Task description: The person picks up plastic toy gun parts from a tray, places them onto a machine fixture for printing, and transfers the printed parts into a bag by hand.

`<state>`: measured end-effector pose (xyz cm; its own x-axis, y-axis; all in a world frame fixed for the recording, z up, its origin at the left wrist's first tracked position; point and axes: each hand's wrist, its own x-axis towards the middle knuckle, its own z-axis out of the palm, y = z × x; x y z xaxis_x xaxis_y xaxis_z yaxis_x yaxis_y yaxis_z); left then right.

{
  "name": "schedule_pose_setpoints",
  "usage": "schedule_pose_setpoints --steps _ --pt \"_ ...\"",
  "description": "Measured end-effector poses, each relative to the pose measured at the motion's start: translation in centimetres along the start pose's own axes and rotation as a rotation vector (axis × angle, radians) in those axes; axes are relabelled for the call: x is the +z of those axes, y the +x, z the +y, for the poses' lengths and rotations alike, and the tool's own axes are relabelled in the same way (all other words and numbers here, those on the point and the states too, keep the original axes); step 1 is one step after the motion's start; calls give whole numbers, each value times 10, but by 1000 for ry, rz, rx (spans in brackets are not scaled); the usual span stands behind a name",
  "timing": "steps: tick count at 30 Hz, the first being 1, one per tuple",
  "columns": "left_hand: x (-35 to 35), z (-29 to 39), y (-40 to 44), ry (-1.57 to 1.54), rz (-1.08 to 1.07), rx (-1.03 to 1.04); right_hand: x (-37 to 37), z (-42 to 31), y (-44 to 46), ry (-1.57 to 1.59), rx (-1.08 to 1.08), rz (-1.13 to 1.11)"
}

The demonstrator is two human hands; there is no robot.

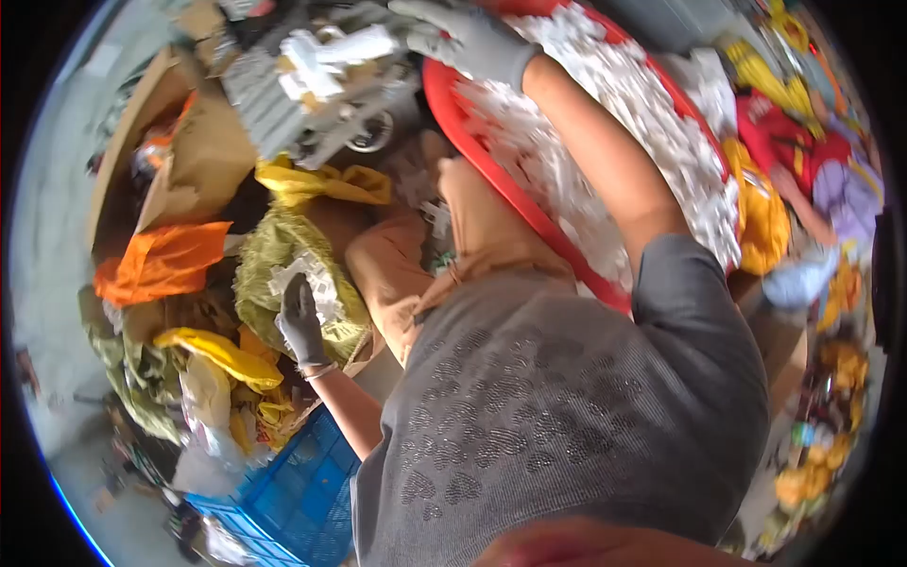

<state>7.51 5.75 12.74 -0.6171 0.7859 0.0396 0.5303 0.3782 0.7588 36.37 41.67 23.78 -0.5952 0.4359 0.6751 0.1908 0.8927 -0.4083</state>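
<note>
My left hand (pixel 301 326), in a grey glove, is over the mouth of a yellow-green woven sack (pixel 257 274). Its fingers point up and look stretched out, beside white plastic pieces (pixel 326 293) in the sack; I cannot make out anything in its grip. At the top, my right hand (pixel 477 47), also gloved in grey, reaches past the rim of a red tub (pixel 452 118) with fingers apart. The tub is heaped with small white pieces (pixel 605 123). Left of that hand, white plastic parts (pixel 331 57) lie on a grey metal-looking surface (pixel 269 104), slightly blurred.
An opened cardboard box (pixel 203 170) and orange cloth or bag (pixel 165 260) are at left. Below them lie yellow bags (pixel 222 357) and a blue plastic crate (pixel 283 501). Another person in red (pixel 794 132) is at the far right, near orange sacks (pixel 756 208).
</note>
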Motion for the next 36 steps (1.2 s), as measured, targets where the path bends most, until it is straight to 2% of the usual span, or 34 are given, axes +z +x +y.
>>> schedule_pose_setpoints --steps 1,2,3,5,8,11,13,15,16,17,19,20,22,23,25,29,30,32,34,36 --pt "9 8 1 9 -22 20 -15 -1 -18 67 71 36" --pt "16 9 4 98 -62 40 -28 10 -38 -55 421 -226" --pt "24 13 6 58 -123 76 -23 54 -79 -319 -85 -64" --pt "41 10 7 -58 -229 100 -37 67 -145 -202 561 -340" --pt "55 7 8 10 -339 83 -42 88 -246 -375 800 -636" --pt "70 4 8 -60 -359 21 -41 46 -283 -349 1052 -838" --pt "75 13 8 -16 -371 55 -25 26 -299 -370 1049 -756" --pt "78 27 6 31 -375 87 -11 5 -303 -429 1187 -774" --pt "79 36 4 41 -386 69 -5 8 -312 -376 1167 -680" --pt "80 42 4 51 -397 50 2 21 -325 -369 1167 -679" --pt "81 45 4 73 -410 51 6 42 -339 -14 1209 -330" --pt "82 47 3 88 -419 55 5 44 -339 -12 1211 -329" --pt "81 42 3 87 -417 81 3 48 -331 -77 1028 -376" --pt "80 41 4 81 -409 105 5 44 -329 -76 1023 -374" --pt "79 39 1 76 -389 104 11 26 -325 -392 779 -335" --pt "79 30 -3 41 -412 74 23 17 -318 -557 857 -438" --pt "79 29 -5 49 -409 50 26 20 -316 -595 870 -427" --pt "80 24 -7 61 -380 133 35 25 -314 -650 832 -377" --pt "78 9 -2 48 -352 210 37 25 -313 -580 833 -259" --pt "68 36 -4 59 -298 173 24 24 -309 -510 817 -242"
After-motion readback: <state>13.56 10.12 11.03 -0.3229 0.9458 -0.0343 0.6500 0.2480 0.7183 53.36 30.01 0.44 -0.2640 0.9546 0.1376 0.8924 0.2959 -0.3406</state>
